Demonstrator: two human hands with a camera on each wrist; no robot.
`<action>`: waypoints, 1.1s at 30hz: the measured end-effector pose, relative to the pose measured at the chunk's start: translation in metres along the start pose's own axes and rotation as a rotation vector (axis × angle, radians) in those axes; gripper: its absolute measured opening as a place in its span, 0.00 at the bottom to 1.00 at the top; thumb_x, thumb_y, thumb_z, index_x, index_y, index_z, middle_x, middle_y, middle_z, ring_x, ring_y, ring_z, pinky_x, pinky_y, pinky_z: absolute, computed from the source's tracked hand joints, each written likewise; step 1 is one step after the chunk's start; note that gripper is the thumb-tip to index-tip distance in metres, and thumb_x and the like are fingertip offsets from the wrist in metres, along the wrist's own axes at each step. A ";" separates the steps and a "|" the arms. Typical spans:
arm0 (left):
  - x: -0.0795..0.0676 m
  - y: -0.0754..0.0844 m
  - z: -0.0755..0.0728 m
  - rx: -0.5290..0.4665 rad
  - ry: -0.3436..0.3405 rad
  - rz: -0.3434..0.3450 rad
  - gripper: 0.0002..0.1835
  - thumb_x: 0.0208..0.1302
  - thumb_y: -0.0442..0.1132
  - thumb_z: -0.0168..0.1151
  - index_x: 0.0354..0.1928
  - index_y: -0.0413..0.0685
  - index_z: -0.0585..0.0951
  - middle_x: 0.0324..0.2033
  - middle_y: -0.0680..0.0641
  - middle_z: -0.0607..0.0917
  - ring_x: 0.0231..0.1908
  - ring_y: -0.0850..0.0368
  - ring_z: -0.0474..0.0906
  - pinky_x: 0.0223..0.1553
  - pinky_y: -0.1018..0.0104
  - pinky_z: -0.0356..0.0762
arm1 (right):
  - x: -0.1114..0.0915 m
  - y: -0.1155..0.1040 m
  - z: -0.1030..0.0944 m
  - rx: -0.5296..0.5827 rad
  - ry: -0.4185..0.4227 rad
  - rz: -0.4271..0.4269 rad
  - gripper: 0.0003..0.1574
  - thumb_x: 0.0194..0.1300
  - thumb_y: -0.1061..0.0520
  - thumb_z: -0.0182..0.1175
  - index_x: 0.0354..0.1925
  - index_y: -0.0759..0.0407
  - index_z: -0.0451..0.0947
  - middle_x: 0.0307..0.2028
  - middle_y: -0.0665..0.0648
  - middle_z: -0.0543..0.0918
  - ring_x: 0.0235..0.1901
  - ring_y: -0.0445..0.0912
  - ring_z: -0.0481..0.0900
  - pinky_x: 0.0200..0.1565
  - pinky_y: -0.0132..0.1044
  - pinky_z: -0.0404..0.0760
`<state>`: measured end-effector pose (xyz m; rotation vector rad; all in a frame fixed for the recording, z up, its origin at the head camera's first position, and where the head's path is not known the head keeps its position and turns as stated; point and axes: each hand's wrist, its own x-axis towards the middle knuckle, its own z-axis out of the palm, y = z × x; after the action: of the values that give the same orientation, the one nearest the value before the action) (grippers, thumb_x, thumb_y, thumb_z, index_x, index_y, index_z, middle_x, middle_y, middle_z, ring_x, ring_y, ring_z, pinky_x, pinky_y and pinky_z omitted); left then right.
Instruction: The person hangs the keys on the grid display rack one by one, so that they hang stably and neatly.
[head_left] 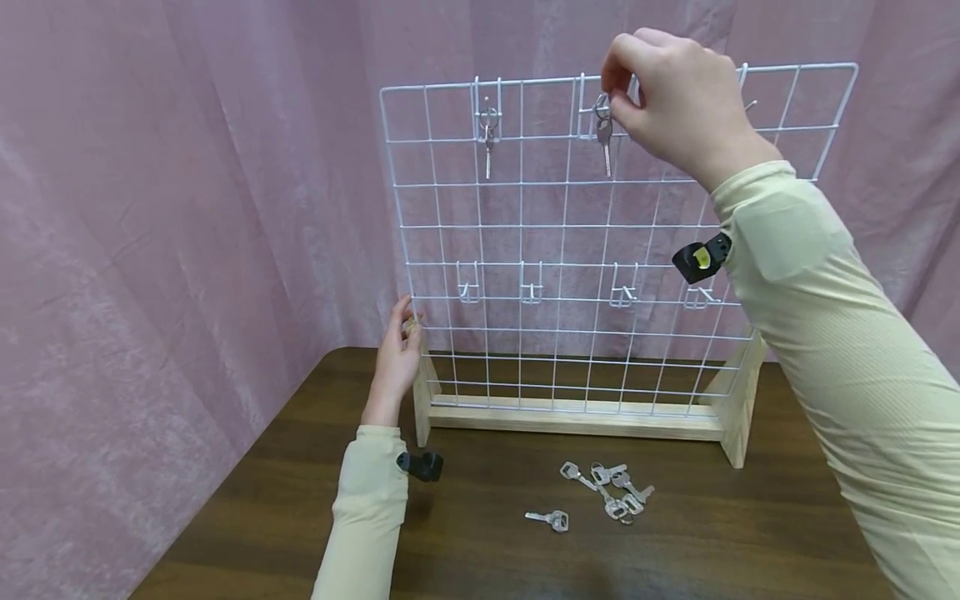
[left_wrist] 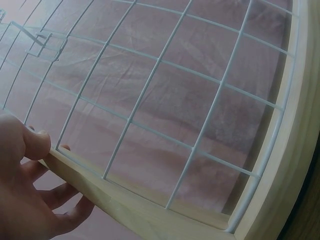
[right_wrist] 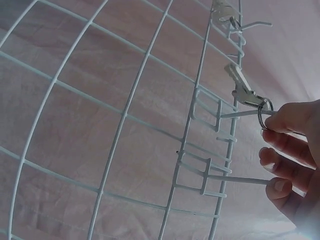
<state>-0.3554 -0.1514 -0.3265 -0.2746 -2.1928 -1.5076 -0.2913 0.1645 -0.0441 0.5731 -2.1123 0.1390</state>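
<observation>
My right hand [head_left: 675, 100] is at the top of a white wire grid rack [head_left: 567, 225]. Thumb and index finger pinch the ring of a silver key [right_wrist: 244, 94]. That ring [right_wrist: 262, 117] is around the end of a white hook [right_wrist: 240, 114], and the key hangs from it. The little finger lies at the tip of a neighbouring hook [right_wrist: 237, 179]. Lower on the left, my left hand [head_left: 396, 354] grips the top of the rack's wooden side post [left_wrist: 95, 187], thumb on one side and fingers on the other.
Another key [head_left: 489, 150] hangs on the top-left hook. Several hooks sit along a lower row, one at the left [head_left: 468, 291]. On the brown table [head_left: 480, 567], several loose keys [head_left: 615, 504] lie clustered, with a single key [head_left: 557, 521] apart. A pink curtain [head_left: 225, 208] hangs behind.
</observation>
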 end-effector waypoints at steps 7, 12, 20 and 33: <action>0.001 0.001 -0.002 0.001 0.004 -0.008 0.27 0.74 0.33 0.45 0.73 0.51 0.58 0.66 0.35 0.67 0.61 0.36 0.71 0.61 0.46 0.72 | -0.006 -0.003 0.002 0.021 0.031 0.030 0.10 0.64 0.60 0.51 0.42 0.60 0.76 0.38 0.60 0.79 0.32 0.49 0.72 0.28 0.41 0.63; 0.001 0.001 -0.004 0.006 0.003 -0.018 0.28 0.74 0.33 0.45 0.73 0.52 0.57 0.67 0.36 0.66 0.62 0.36 0.71 0.62 0.45 0.71 | -0.021 -0.009 0.003 0.036 0.080 0.020 0.08 0.65 0.61 0.52 0.40 0.60 0.76 0.36 0.59 0.79 0.30 0.45 0.71 0.27 0.40 0.62; 0.002 0.001 -0.002 0.009 0.002 -0.014 0.27 0.74 0.34 0.46 0.73 0.53 0.58 0.67 0.35 0.66 0.62 0.36 0.71 0.62 0.46 0.71 | -0.066 -0.025 0.007 0.093 0.142 -0.078 0.06 0.63 0.64 0.54 0.38 0.60 0.78 0.31 0.57 0.81 0.27 0.47 0.74 0.24 0.36 0.63; 0.001 0.002 -0.003 -0.002 0.001 -0.007 0.27 0.74 0.33 0.46 0.73 0.52 0.58 0.67 0.35 0.66 0.63 0.35 0.70 0.63 0.45 0.70 | -0.128 -0.033 0.026 0.162 0.147 -0.117 0.06 0.59 0.67 0.60 0.35 0.58 0.79 0.27 0.52 0.80 0.26 0.41 0.73 0.22 0.31 0.64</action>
<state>-0.3540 -0.1536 -0.3232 -0.2678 -2.1936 -1.5136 -0.2355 0.1715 -0.1663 0.7575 -1.9307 0.2791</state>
